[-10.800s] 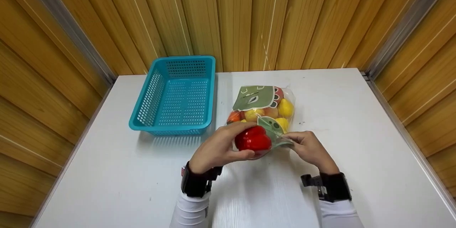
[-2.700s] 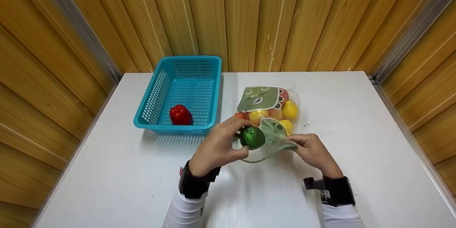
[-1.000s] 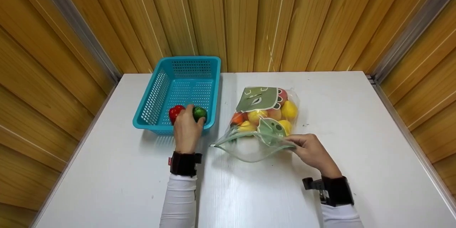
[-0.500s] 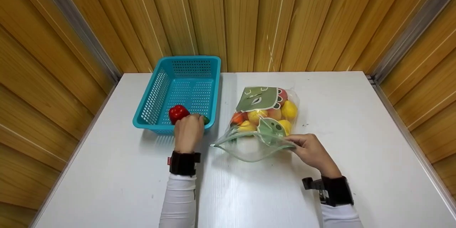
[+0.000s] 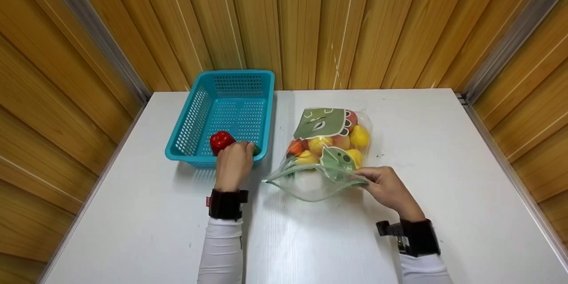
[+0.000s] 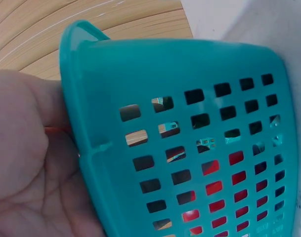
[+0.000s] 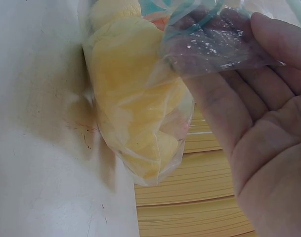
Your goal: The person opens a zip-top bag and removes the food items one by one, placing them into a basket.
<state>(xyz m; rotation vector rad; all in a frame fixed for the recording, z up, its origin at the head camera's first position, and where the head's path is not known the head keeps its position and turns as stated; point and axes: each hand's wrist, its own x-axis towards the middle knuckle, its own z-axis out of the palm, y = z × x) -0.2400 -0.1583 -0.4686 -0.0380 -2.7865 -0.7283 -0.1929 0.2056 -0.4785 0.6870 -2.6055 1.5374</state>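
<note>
Resting under left hand (image 5: 234, 163), green fruit (image 5: 256, 150), basket (image 5: 202, 97)

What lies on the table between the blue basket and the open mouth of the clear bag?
Only bare white table separates the basket from the bag; the head view shows this.

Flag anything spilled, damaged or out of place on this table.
Nothing stands out. The teal plastic basket sits flat with the red pepper inside, and the clear zip bag of fruit lies intact, its mouth held open by the right hand.
</note>
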